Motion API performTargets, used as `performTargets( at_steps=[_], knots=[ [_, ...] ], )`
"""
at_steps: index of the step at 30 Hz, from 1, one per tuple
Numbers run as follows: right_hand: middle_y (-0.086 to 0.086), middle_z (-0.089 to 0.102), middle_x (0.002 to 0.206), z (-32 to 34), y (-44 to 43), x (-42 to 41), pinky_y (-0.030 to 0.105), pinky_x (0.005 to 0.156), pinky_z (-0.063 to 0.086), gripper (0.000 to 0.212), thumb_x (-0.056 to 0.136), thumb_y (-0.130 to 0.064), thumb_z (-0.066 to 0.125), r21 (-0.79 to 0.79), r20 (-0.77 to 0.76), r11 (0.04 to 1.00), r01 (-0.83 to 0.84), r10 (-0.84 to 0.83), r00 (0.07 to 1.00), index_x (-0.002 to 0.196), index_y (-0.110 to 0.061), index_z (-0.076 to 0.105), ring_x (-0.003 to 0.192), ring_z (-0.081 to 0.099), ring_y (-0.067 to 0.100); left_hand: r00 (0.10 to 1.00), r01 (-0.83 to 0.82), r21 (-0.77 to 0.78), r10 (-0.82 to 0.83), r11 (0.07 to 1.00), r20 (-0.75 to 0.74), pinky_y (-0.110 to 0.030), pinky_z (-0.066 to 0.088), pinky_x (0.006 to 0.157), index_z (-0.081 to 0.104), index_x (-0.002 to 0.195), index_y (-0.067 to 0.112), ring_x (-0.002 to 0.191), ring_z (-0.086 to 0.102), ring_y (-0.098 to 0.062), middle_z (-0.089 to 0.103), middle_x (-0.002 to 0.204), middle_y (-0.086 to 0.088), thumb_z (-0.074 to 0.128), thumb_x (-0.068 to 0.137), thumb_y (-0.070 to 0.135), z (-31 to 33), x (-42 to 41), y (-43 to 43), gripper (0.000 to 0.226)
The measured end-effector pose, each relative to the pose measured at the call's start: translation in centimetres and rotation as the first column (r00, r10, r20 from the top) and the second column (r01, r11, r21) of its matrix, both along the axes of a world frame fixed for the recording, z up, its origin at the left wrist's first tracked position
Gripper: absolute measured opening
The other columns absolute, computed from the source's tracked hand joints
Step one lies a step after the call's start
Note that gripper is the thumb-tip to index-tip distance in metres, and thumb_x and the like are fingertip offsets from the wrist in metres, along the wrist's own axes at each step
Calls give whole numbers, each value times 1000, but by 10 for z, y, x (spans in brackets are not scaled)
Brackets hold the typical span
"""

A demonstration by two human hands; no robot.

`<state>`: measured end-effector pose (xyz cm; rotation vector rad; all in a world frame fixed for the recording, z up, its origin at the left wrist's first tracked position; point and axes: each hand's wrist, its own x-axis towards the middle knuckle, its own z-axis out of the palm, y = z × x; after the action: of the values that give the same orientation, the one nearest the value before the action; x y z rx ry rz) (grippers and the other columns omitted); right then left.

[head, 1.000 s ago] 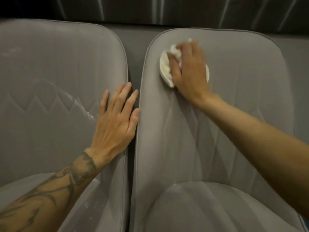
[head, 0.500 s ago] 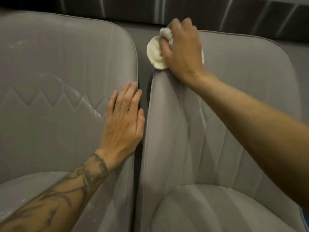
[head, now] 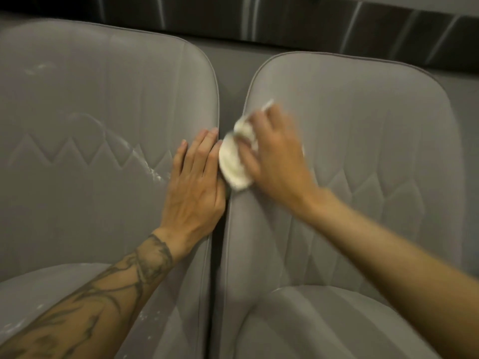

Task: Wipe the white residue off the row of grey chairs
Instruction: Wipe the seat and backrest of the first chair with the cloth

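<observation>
Two grey padded chairs stand side by side. The left chair (head: 90,104) carries white residue (head: 145,161) streaked across its stitched backrest and flecks on its seat. My left hand (head: 193,185) lies flat, fingers together, on the right edge of that backrest. My right hand (head: 274,156), blurred by motion, holds a wadded white cloth (head: 234,164) against the left edge of the right chair (head: 363,130), right beside my left hand's fingers.
A narrow dark gap (head: 220,255) runs between the two chairs. Behind them is a grey ledge (head: 228,66) and a dark wall with pale streaks (head: 285,19). The right chair's seat cushion (head: 324,327) is at the bottom.
My right hand has swept the cloth from the top left corner of the right chair down its left edge to mid-height. The view has shifted; my left hand stays on the left chair.
</observation>
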<state>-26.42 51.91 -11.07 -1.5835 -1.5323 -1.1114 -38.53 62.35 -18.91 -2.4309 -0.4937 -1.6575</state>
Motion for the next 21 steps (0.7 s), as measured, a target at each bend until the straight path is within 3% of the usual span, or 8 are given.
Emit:
performTargets(
  at_steps=[4, 6, 10, 12, 14, 16, 19, 21],
  knots=[
    [10, 54, 108, -116, -47, -24, 45, 80, 47, 22, 92, -27, 65, -173, -26, 980, -101, 98, 995, 107, -10, 60, 94, 51, 28, 1000, 5, -6, -5, 1000, 0, -52, 14, 129, 41, 152, 0, 157, 24, -28, 33, 165, -14, 46, 97, 9, -1, 1, 1, 56],
    [10, 56, 106, -120, -52, -17, 44, 79, 47, 22, 93, -27, 65, -216, 49, 970, -114, 128, 991, 105, -9, 62, 91, 51, 26, 1000, 4, -17, -5, 1000, -8, -52, 14, 129, 40, 153, 1, 158, 22, -27, 32, 166, -13, 46, 98, 9, 0, 0, -1, 56],
    [17, 56, 104, -27, -16, 11, 42, 84, 46, 26, 98, -27, 58, 78, -56, 996, -41, 46, 997, 107, -4, 61, 94, 52, 30, 1000, -7, -6, 7, 1000, -14, -52, 14, 129, 40, 154, 2, 158, 21, -26, 31, 167, -12, 46, 98, 10, 0, -1, 0, 57],
    [13, 55, 105, 13, -1, 26, 29, 84, 41, 26, 99, -30, 56, 224, -160, 974, 22, 15, 987, 109, -6, 59, 94, 51, 23, 1000, -11, 1, 11, 1000, -10, -52, 14, 129, 39, 154, 3, 158, 21, -25, 31, 167, -12, 45, 100, 14, -1, 0, 0, 56],
    [8, 52, 105, -1, -1, 31, 21, 83, 35, 25, 102, -31, 53, 241, -146, 970, -18, 55, 988, 111, -8, 57, 93, 46, 17, 1000, -11, 4, 11, 1000, -2, -52, 14, 129, 40, 153, 4, 158, 22, -25, 32, 166, -11, 44, 101, 16, -1, 1, 0, 54],
    [3, 46, 107, -60, -19, 25, 24, 86, 37, 22, 104, -30, 49, 145, -99, 982, -123, 138, 985, 115, -12, 53, 95, 43, 14, 1000, -10, 5, 10, 1000, 12, -52, 14, 129, 41, 153, 4, 157, 23, -25, 32, 166, -11, 44, 101, 17, -2, 2, 1, 53],
    [5, 44, 116, -174, -61, 17, 38, 88, 46, 23, 104, -32, 46, -185, 7, 956, -227, 232, 973, 121, -17, 48, 100, 48, 24, 1000, -5, -1, 5, 1000, 23, -52, 15, 128, 43, 152, 5, 157, 23, -24, 33, 166, -11, 43, 102, 20, -2, 4, 2, 52],
    [6, 45, 116, -197, -74, 22, 42, 85, 47, 20, 104, -32, 44, -284, 60, 932, -224, 251, 966, 119, -18, 48, 97, 49, 27, 1000, -5, -6, 5, 1000, 29, -52, 14, 129, 43, 151, 5, 157, 23, -24, 33, 166, -11, 43, 102, 22, -2, 4, 2, 52]
  ],
)
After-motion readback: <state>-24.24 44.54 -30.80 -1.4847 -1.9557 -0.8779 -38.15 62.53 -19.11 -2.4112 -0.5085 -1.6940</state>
